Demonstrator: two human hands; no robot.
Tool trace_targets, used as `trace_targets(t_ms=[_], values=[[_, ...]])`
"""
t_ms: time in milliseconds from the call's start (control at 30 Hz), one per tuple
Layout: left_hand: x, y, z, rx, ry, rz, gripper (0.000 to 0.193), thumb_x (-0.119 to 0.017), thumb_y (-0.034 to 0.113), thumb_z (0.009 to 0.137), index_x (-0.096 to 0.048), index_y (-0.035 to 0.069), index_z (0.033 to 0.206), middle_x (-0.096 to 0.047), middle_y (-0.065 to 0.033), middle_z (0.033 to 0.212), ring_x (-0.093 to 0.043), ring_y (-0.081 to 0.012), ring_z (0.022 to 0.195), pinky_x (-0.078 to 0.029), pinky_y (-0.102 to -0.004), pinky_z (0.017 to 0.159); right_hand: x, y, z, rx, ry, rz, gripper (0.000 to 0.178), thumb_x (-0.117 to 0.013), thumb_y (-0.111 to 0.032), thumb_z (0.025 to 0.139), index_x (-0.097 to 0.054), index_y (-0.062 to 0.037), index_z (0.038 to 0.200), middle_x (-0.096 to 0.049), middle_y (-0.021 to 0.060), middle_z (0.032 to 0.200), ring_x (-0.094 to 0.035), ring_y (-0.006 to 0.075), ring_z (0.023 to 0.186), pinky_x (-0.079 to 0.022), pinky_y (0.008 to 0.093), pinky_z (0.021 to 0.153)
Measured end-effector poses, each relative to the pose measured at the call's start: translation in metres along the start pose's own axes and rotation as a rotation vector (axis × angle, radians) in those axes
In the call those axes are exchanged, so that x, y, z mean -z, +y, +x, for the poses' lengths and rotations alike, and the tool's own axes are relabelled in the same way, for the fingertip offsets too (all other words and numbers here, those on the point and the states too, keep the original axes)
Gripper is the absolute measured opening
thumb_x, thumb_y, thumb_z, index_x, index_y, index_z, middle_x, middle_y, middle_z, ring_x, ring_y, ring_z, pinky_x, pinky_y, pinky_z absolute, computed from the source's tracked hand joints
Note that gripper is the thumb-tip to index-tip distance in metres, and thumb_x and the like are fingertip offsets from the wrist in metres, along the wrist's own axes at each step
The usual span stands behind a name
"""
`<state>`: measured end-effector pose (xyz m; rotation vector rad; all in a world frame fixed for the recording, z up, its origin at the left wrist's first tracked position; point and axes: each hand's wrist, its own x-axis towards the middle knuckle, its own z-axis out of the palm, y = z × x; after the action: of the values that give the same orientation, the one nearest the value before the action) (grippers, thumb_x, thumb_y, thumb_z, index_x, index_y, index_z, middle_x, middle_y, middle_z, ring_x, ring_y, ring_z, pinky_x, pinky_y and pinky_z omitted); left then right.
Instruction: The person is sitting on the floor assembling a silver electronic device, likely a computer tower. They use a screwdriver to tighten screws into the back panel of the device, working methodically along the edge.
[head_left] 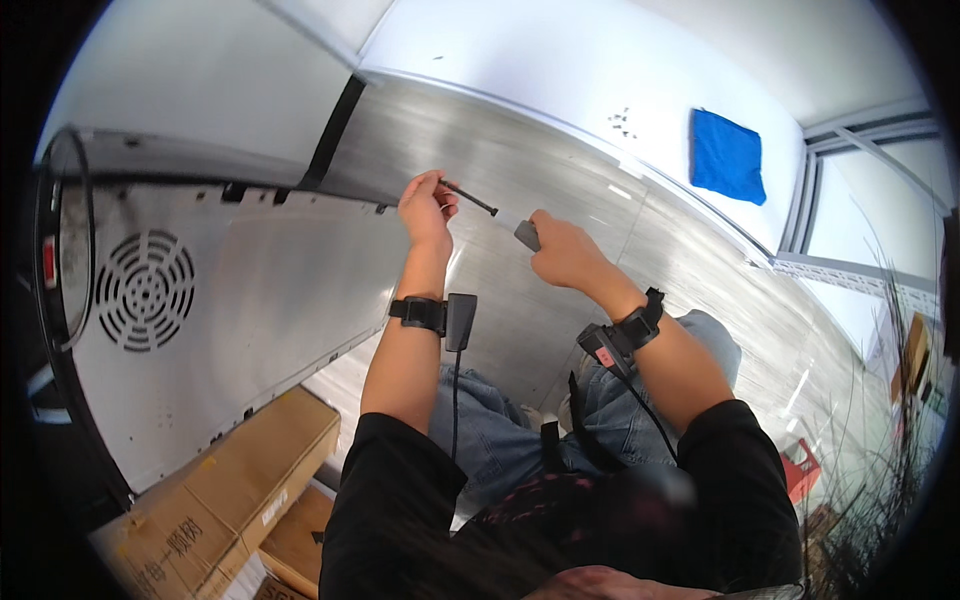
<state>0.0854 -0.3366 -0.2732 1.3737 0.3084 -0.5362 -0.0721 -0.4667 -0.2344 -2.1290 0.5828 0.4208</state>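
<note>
The person's hands are sharing a screwdriver (495, 214) whose long axis is running left to right: the left hand (428, 205) is pinching its dark shaft, the right hand (563, 250) gripping its grey handle.

blue cloth (727, 156), grey metal panel (260, 300), brown cardboard boxes (240, 480), black wristbands (420, 312).

one screwdriver (500, 214), one blue cloth (727, 156), three cardboard boxes (225, 490), two wrist straps (420, 313)
</note>
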Motion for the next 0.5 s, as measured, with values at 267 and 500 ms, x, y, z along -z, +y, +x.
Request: trace_targets(t_ms=[267,500], values=[[-0.092,-0.065,0.036,-0.131,-0.170,0.239,0.018,-0.057,0.014,0.088,-0.070,0.003,0.092,-0.053,0.0034,0.068,-0.046,-0.0058,0.060,-0.037,-0.0210,0.054,0.064,0.066,-0.023,-0.182,0.109,0.041,0.027,-0.049,-0.004,0.073,-0.051,0.0016,0.099,-0.063,0.0234,0.086,-0.060,0.0423,0.083,-0.045,0.0499,0.070],[-0.185,-0.137,0.063,-0.329,-0.209,0.586,0.017,-0.059,0.012,0.084,-0.071,0.003,0.092,-0.057,0.0034,0.068,-0.046,-0.0074,0.059,-0.039,-0.0251,0.055,0.099,0.089,-0.032,-0.284,0.254,0.084,0.029,-0.052,-0.005,0.072,-0.051,-0.0002,0.101,-0.063,0.0232,0.085,-0.060,0.0427,0.085,-0.046,0.0477,0.072]])
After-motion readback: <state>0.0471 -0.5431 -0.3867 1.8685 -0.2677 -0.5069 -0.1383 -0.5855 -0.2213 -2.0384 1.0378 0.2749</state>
